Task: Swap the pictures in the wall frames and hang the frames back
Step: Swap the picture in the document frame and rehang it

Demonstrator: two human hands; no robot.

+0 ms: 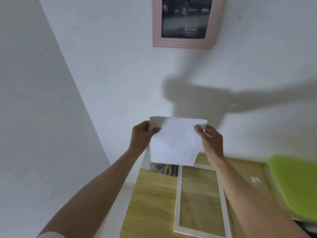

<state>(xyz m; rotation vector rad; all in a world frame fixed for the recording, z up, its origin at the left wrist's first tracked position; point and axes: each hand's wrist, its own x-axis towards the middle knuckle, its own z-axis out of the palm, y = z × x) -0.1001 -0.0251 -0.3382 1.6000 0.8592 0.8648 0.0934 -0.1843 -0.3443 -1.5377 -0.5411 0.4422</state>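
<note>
Head view, looking down past both forearms: the left hand (141,136) and right hand (211,140) hold a sheet (175,143) of thin white paper up in front of the wall (103,74). Each hand's fingers pinch an upper corner, thumb on the near face, the rest curled behind. The sheet shows its blank, smooth side and bows slightly. Below it, on the pale wood-grain surface (151,203), lies a flat white rectangular frame (178,203), with the wood showing through its opening. Just beyond the frame's far end, a printed picture (164,169) with yellow and dark shapes peeks from under the sheet. A pink ridged frame (181,42) hangs on the matte white wall, holding a dark glossy car print. At right sits a lime-green plastic lid (295,184).
</note>
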